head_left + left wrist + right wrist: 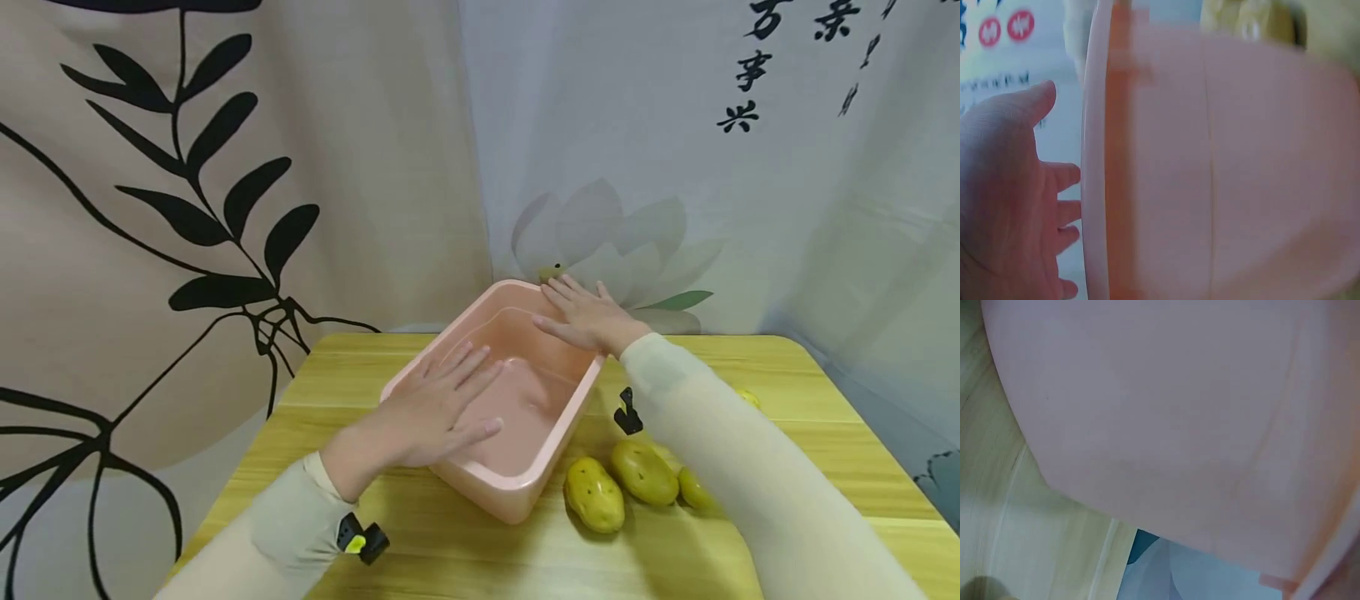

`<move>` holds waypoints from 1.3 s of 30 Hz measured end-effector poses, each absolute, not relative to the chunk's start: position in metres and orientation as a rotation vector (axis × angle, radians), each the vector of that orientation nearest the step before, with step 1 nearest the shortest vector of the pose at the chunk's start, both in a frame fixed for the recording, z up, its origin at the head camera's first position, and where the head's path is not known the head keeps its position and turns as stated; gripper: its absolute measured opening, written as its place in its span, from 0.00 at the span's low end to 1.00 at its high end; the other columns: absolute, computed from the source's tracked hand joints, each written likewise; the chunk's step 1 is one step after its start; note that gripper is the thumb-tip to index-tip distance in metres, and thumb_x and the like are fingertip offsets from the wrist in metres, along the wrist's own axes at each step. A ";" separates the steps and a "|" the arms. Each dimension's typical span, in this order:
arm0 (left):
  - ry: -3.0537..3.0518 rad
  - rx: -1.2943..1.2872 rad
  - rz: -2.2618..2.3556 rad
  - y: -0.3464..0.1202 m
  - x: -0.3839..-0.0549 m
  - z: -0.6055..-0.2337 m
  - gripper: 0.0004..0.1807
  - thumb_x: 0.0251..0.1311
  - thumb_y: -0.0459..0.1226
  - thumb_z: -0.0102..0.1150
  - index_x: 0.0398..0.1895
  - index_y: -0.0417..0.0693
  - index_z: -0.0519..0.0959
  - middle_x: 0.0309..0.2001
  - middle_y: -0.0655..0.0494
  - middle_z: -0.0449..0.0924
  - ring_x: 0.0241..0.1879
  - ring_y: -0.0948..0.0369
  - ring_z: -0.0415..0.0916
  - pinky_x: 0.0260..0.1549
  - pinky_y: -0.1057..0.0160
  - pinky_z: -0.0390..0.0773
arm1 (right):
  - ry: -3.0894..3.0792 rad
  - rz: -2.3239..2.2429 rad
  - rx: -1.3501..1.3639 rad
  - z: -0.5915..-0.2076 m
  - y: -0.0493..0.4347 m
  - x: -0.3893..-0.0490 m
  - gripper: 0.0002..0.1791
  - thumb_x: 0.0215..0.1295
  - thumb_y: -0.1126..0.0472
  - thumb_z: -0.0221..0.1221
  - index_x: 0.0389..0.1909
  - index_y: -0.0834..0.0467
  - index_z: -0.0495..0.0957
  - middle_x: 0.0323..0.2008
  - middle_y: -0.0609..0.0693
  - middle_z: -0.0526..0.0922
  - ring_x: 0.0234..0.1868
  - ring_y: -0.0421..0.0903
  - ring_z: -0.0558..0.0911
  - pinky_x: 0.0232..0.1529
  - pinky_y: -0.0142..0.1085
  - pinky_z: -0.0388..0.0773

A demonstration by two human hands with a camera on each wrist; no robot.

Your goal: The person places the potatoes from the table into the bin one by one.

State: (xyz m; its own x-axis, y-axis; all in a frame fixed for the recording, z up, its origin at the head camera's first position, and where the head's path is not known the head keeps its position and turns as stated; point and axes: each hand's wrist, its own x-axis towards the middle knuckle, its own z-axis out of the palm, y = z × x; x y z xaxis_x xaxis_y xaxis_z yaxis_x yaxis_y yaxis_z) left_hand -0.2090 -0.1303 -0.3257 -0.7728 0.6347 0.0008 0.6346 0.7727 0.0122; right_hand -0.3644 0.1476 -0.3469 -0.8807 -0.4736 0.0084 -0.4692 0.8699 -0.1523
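Observation:
A pink plastic bin [495, 497] stands at an angle on the table, its inside showing bare pink walls and floor. My left hand [423, 417], fingers straight and spread, lies over the bin's left near side in the head view. From the left wrist, the fingertips of that hand [1004, 187] show right at the rim, beside the bin wall [1260, 150]. Over the far right rim is my right hand [585, 317], flat with its fingers extended. The bin's outer wall [1147, 412] fills most of the right wrist view.
Several yellow potatoes lie right of the bin, including a near one [595, 495] and a larger one [643, 472]; my right sleeve [720, 433] partly covers others. The wooden table [360, 367] ends at a printed curtain [390, 167] behind.

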 end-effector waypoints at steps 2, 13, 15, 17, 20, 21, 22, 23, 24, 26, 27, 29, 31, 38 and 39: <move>2.981 1.016 0.040 -0.143 -0.221 -0.325 0.44 0.63 0.71 0.20 0.77 0.61 0.41 0.77 0.58 0.33 0.75 0.57 0.29 0.68 0.39 0.41 | 3.014 -0.237 -0.754 -0.344 0.153 -0.360 0.46 0.65 0.25 0.32 0.77 0.48 0.43 0.77 0.48 0.40 0.76 0.51 0.37 0.67 0.64 0.30; 2.966 0.875 0.200 -0.183 -0.273 -0.337 0.46 0.63 0.70 0.29 0.77 0.55 0.46 0.77 0.52 0.36 0.75 0.52 0.34 0.66 0.36 0.44 | 2.980 -0.336 -0.646 -0.342 0.195 -0.339 0.48 0.65 0.25 0.33 0.77 0.49 0.38 0.77 0.53 0.37 0.75 0.55 0.36 0.64 0.68 0.29; 2.951 0.855 0.219 -0.184 -0.279 -0.341 0.46 0.63 0.71 0.28 0.78 0.55 0.45 0.77 0.53 0.35 0.75 0.52 0.33 0.66 0.36 0.44 | 2.967 -0.356 -0.628 -0.345 0.198 -0.338 0.48 0.65 0.25 0.32 0.77 0.50 0.38 0.77 0.53 0.37 0.75 0.56 0.36 0.63 0.68 0.28; 2.932 0.828 0.246 -0.184 -0.282 -0.344 0.47 0.62 0.71 0.28 0.78 0.57 0.44 0.77 0.55 0.34 0.75 0.53 0.32 0.67 0.38 0.44 | 2.953 -0.365 -0.608 -0.349 0.199 -0.338 0.48 0.65 0.25 0.31 0.77 0.50 0.38 0.77 0.53 0.38 0.75 0.56 0.36 0.63 0.69 0.30; 2.904 0.797 0.275 -0.184 -0.284 -0.349 0.47 0.61 0.72 0.28 0.78 0.58 0.41 0.77 0.57 0.32 0.75 0.54 0.31 0.67 0.39 0.42 | 2.932 -0.368 -0.597 -0.353 0.196 -0.337 0.49 0.65 0.25 0.31 0.77 0.52 0.38 0.76 0.54 0.38 0.75 0.56 0.37 0.63 0.69 0.31; 2.900 0.783 0.277 -0.184 -0.284 -0.351 0.47 0.61 0.72 0.27 0.78 0.59 0.40 0.77 0.58 0.31 0.75 0.55 0.30 0.68 0.39 0.42 | 2.929 -0.365 -0.598 -0.354 0.196 -0.337 0.49 0.65 0.24 0.31 0.77 0.52 0.38 0.76 0.54 0.38 0.75 0.56 0.37 0.63 0.70 0.31; 2.896 0.777 0.287 -0.184 -0.284 -0.352 0.48 0.61 0.72 0.27 0.78 0.60 0.39 0.77 0.59 0.31 0.75 0.55 0.30 0.68 0.39 0.42 | 2.930 -0.364 -0.591 -0.354 0.195 -0.337 0.49 0.65 0.24 0.31 0.77 0.52 0.37 0.76 0.54 0.38 0.75 0.56 0.37 0.63 0.69 0.31; 2.896 0.776 0.291 -0.183 -0.284 -0.353 0.48 0.61 0.72 0.27 0.78 0.60 0.39 0.77 0.59 0.31 0.75 0.55 0.30 0.68 0.39 0.42 | 2.931 -0.365 -0.590 -0.354 0.194 -0.337 0.50 0.65 0.24 0.31 0.77 0.53 0.37 0.76 0.54 0.38 0.75 0.56 0.37 0.63 0.70 0.32; 2.899 0.777 0.294 -0.183 -0.284 -0.353 0.48 0.61 0.72 0.27 0.78 0.59 0.39 0.77 0.59 0.31 0.75 0.56 0.29 0.68 0.39 0.42 | 2.932 -0.366 -0.585 -0.354 0.194 -0.337 0.50 0.65 0.24 0.31 0.77 0.53 0.37 0.76 0.54 0.38 0.75 0.56 0.37 0.63 0.70 0.32; 2.908 0.780 0.305 -0.182 -0.284 -0.354 0.48 0.61 0.72 0.28 0.78 0.59 0.38 0.77 0.60 0.31 0.75 0.56 0.30 0.67 0.39 0.42 | 2.938 -0.363 -0.576 -0.353 0.194 -0.337 0.50 0.65 0.24 0.30 0.77 0.53 0.37 0.76 0.54 0.38 0.75 0.57 0.38 0.63 0.70 0.33; 2.914 0.782 0.308 -0.182 -0.284 -0.354 0.49 0.60 0.73 0.28 0.78 0.58 0.38 0.77 0.60 0.31 0.75 0.56 0.30 0.67 0.38 0.43 | 2.941 -0.361 -0.570 -0.353 0.194 -0.337 0.50 0.65 0.24 0.30 0.77 0.52 0.37 0.76 0.54 0.38 0.75 0.57 0.38 0.63 0.70 0.33; 2.925 0.782 0.311 -0.181 -0.284 -0.353 0.49 0.60 0.73 0.28 0.78 0.58 0.38 0.77 0.59 0.31 0.75 0.56 0.30 0.67 0.38 0.43 | 2.941 -0.362 -0.570 -0.352 0.194 -0.337 0.49 0.65 0.24 0.30 0.77 0.52 0.37 0.76 0.54 0.39 0.75 0.58 0.38 0.63 0.70 0.34; 2.933 0.773 0.311 -0.181 -0.283 -0.353 0.50 0.59 0.73 0.27 0.78 0.58 0.38 0.77 0.60 0.31 0.75 0.56 0.31 0.67 0.37 0.43 | 2.943 -0.366 -0.567 -0.351 0.193 -0.337 0.49 0.65 0.24 0.30 0.77 0.52 0.37 0.76 0.55 0.38 0.75 0.58 0.38 0.63 0.70 0.34; 2.953 0.744 0.309 -0.183 -0.279 -0.355 0.50 0.59 0.73 0.27 0.78 0.57 0.37 0.77 0.59 0.29 0.75 0.58 0.29 0.67 0.37 0.42 | 2.947 -0.399 -0.545 -0.351 0.185 -0.339 0.49 0.65 0.24 0.31 0.77 0.51 0.38 0.77 0.53 0.37 0.75 0.60 0.38 0.62 0.70 0.33; 2.957 0.738 0.313 -0.183 -0.278 -0.356 0.50 0.59 0.74 0.27 0.78 0.57 0.36 0.77 0.59 0.29 0.75 0.58 0.29 0.67 0.38 0.42 | 2.947 -0.404 -0.540 -0.351 0.184 -0.340 0.49 0.65 0.24 0.31 0.77 0.51 0.38 0.77 0.53 0.38 0.75 0.61 0.38 0.62 0.70 0.33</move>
State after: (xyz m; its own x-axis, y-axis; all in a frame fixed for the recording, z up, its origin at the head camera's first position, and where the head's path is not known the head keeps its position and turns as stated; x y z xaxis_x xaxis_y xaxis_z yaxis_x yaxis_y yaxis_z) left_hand -0.2781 -0.1830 -0.3556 -0.8810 0.4724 -0.0264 0.4564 0.8633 0.2155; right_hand -0.3404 0.1839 -0.3508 -0.9293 -0.3630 -0.0681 -0.3313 0.9009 -0.2806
